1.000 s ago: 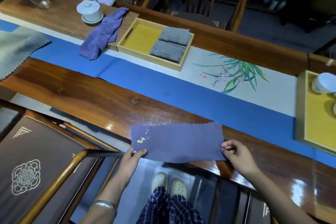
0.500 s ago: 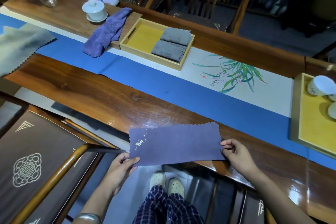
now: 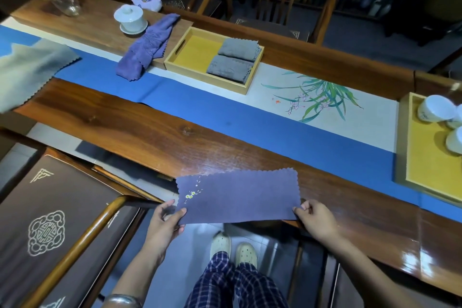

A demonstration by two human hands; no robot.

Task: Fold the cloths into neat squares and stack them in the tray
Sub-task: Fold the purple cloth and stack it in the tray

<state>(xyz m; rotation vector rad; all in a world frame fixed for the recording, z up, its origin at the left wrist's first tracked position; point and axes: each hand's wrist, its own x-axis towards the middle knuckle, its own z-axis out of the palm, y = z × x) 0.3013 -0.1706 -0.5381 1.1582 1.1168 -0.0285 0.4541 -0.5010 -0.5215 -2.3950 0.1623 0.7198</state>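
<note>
We are pinching a blue cloth [image 3: 237,199] at its two near corners: our left hand [image 3: 163,224] is gripping the near left corner, thumb on top and fingers curled beneath; our right hand [image 3: 316,217] is nipping the near right corner the same way; the cloth is lying folded into a long strip, its far part resting on the near edge of the table [image 3: 155,132] and its near edge hanging just past it; small white and yellow flowers are stitched near its left end, and we are reading no lettering on it or anywhere else. The table is glossy dark wood, and a blue and cream runner [image 3: 225,112] painted with green leaves is lying along it; on the runner's far side a wooden tray [image 3: 175,62] with a yellow floor is holding two folded grey cloths [image 3: 232,61] side by side at its right end; a crumpled purple cloth [image 3: 147,45] is lying just left of the tray; a pale cloth [image 3: 27,70] is spreading at the far left; a white lidded cup [image 3: 130,19] is standing behind the purple cloth; a second yellow tray [image 3: 412,170] at the right is carrying white cups [image 3: 436,109]. Wooden chairs are standing beyond the table, and a chair with a brown patterned cushion [image 3: 45,220] is sitting at our left.
</note>
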